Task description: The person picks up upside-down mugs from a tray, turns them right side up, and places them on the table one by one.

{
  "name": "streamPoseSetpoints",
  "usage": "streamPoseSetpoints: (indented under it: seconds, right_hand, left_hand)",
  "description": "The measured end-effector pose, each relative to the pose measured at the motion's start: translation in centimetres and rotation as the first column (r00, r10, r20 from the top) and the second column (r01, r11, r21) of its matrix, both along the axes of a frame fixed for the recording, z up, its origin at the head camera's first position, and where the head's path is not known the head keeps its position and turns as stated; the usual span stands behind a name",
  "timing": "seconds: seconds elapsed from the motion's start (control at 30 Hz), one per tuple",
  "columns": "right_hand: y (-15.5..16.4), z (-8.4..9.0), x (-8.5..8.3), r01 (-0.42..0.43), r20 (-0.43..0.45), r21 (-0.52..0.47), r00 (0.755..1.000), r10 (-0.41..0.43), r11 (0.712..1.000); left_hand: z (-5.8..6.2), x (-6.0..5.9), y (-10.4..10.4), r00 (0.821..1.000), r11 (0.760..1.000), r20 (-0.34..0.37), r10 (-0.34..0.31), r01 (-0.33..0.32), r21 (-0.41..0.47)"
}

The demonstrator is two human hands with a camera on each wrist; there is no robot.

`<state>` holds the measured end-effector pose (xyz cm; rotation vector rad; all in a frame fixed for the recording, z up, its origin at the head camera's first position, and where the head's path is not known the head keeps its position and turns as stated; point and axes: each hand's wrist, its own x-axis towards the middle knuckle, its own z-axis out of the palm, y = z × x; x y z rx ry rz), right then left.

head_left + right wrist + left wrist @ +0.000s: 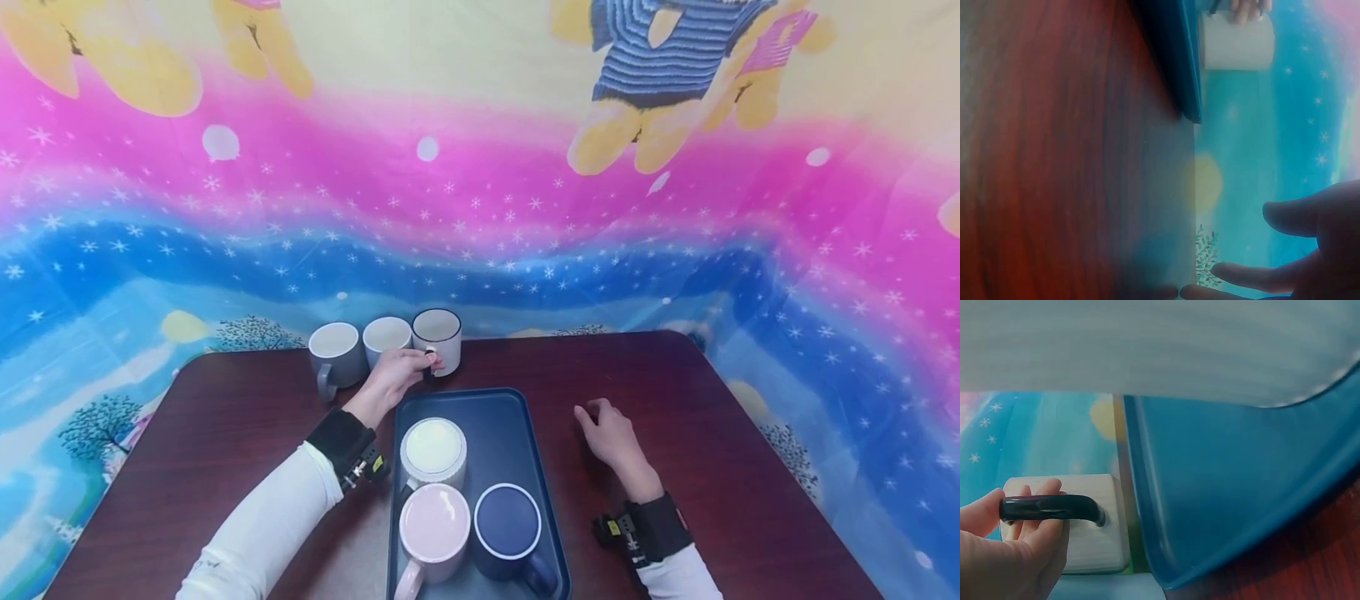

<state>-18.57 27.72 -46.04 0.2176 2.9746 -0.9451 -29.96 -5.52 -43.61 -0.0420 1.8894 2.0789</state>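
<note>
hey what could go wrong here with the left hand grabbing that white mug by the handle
The white mug stands close beside the pale blue mug; lifting it could knock that neighbour. The left hand holds only the thin dark handle, so the mug might tilt. The tray rim lies right in front and could catch its base.

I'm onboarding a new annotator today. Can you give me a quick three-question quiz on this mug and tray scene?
1. How many mugs stand on the blue tray?
2. True or false: the right hand holds a mug.
3. What does the left hand grip? A) the tray's rim B) the black handle of the white mug C) the grey mug

Key: 1. Three. 2. False; it rests on the table, holding nothing. 3. B.
</note>
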Motion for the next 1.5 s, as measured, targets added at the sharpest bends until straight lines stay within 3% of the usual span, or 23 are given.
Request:
streamPoseSetpoints:
  seconds: [0.47, 1.5]
  right_hand:
    - [1.1, 0.1, 0.7, 0.007, 0.029, 0.000, 1.000, -0.007, 1.000]
    - [2.1, -0.5, 1.3, 0.033, 0.007, 0.026, 0.999, -0.033, 0.999]
  left_hand:
    - [-0.2, 0.2, 0.4, 0.999, 0.999, 0.037, 0.029, -0.028, -0.018]
    - [-0.6, 0.3, 0.3, 0.997, 0.990, -0.001, 0.071, -0.070, -0.121]
